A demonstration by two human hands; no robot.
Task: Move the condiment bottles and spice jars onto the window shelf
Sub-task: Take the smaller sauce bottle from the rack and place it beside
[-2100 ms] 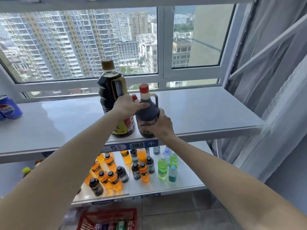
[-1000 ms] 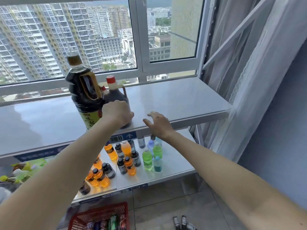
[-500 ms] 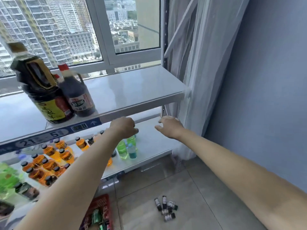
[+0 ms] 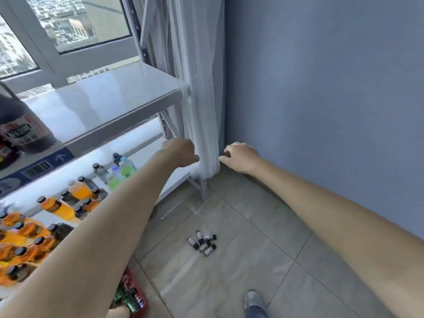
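Since the frame half a second back, both hands have travelled rightward and away from the bottles; the view has swung with them, so the window shelf [image 4: 110, 104] now fills only the upper left and the grey wall [image 4: 332, 99] takes the right half. Left hand [image 4: 181, 152] hangs in the air in front of the white curtain [image 4: 202, 88], fingers curled loosely inward, nothing held; right hand [image 4: 241, 157] is alongside it, at the foot of the wall, fingers bent and slightly parted, likewise empty; the two hands are apart, the curtain's lower edge showing between them.

Dark condiment bottle [image 4: 21, 127] stands on the window shelf at the far left, cropped by the frame edge, white label facing out; a second bottle beside it shows only as a sliver at the frame edge and cannot be made out; the rest of the shelf surface to its right is bare and glossy. Small spice jars [image 4: 203, 243] lie in a loose cluster on the tiled floor [image 4: 241, 283], below and between the forearms, well apart from either hand; individual jars are too small to count with confidence.

Lower shelf [image 4: 146, 154] carries orange drink bottles [image 4: 55, 207] at left and green and pale blue drink bottles [image 4: 119, 173] further right; red basket [image 4: 135, 301] with cans sits on the floor at the bottom edge; one shoe [image 4: 253, 300] is visible at bottom centre-right.
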